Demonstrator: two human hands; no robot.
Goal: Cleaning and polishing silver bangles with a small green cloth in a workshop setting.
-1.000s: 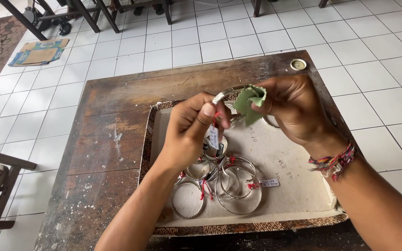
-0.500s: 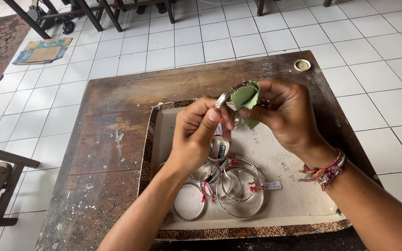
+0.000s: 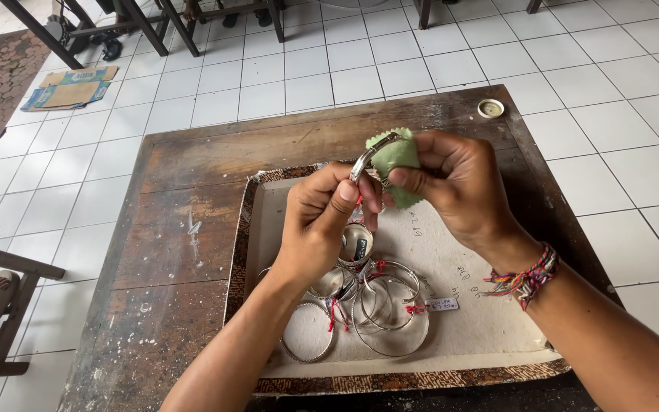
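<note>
You are looking down at your two bare hands, raised together above a shallow tray with a pale lining and a dark patterned rim (image 3: 247,229). Your left hand (image 3: 322,221) is clenched around a shiny silver metal bangle (image 3: 363,159), pinching its lower part between thumb and fingers so that its edge rises just above your knuckles. Your right hand (image 3: 459,187), with a braided multicoloured bracelet (image 3: 524,278) at its wrist, grips a small green cloth with a zigzag edge (image 3: 395,162) and presses it against the bangle's upper part. Cloth and bangle touch, held above the far end of the tray.

In the tray below your hands lies a cluster of more silver bangles (image 3: 379,305), some overlapping, tied with red threads and small white paper tags. The tray rests on a worn dark wooden table (image 3: 184,229). A small round tin (image 3: 490,108) sits near the table's far right corner. White floor tiles surround the table.
</note>
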